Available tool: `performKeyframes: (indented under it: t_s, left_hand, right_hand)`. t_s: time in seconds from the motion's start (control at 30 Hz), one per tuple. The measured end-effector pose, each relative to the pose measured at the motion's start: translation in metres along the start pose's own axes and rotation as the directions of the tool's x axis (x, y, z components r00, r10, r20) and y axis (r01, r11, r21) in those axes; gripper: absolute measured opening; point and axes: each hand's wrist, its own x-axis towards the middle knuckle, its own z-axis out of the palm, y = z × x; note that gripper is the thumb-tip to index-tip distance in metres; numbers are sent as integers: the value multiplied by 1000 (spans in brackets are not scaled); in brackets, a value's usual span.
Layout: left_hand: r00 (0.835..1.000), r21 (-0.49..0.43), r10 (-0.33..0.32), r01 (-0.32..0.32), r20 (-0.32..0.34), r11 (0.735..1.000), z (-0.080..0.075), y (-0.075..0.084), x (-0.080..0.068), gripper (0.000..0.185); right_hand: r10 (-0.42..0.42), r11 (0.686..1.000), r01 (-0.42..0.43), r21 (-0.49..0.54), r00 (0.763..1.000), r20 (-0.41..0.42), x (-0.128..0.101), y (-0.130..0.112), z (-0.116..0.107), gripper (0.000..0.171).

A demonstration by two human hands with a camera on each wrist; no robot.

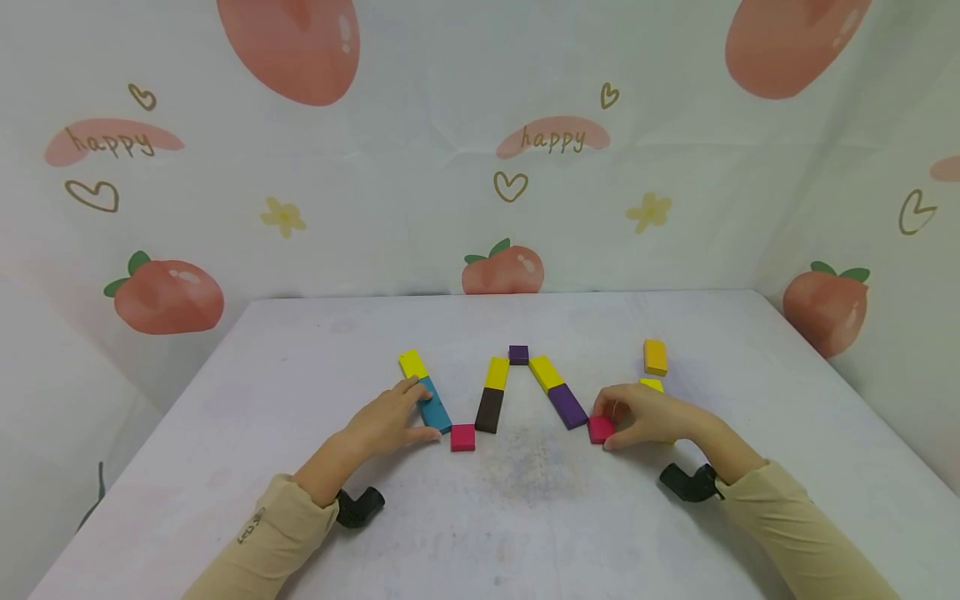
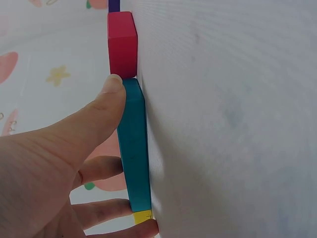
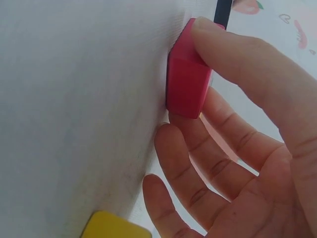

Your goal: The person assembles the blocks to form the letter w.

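My left hand point(image 1: 390, 421) lies along the blue block point(image 1: 434, 407), its fingers loosely extended. In the left wrist view the thumb touches the blue block's end beside a red block point(image 2: 123, 47), and the fingertips reach its other end near a yellow block point(image 1: 412, 364). My right hand point(image 1: 648, 414) pinches another red block point(image 3: 187, 87) between thumb and fingers, low at the table surface. That red block sits against the lower end of a purple block point(image 1: 567, 407). Part of a yellow block point(image 1: 651, 384) shows behind the right hand, which hides the rest.
Between the hands, a black block point(image 1: 490, 411) with a yellow one point(image 1: 497, 372), a small dark purple block point(image 1: 518, 355) and a slanted yellow block point(image 1: 545, 372) form a zigzag row. An orange-yellow block point(image 1: 656, 357) lies farther right on the white table point(image 1: 525, 542).
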Motion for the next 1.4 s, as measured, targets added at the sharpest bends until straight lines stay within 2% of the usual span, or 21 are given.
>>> performKeyframes:
  t_s: [0.9, 1.17, 1.4]
  left_hand:
    - [1000, -8, -13, 13, 6, 1000, 1, -1, 0, 59]
    - [1000, -12, -21, 21, 10, 1000, 1, -1, 0, 60]
    - [1000, -13, -11, 11, 4, 1000, 1, -1, 0, 59]
  right_hand:
    - [5, 1000, -5, 10, 1000, 1, -3, -2, -2, 31]
    - [51, 998, -50, 22, 998, -35, -9, 0, -8, 34]
    - [67, 998, -69, -9, 992, -111, -19, 8, -21, 39]
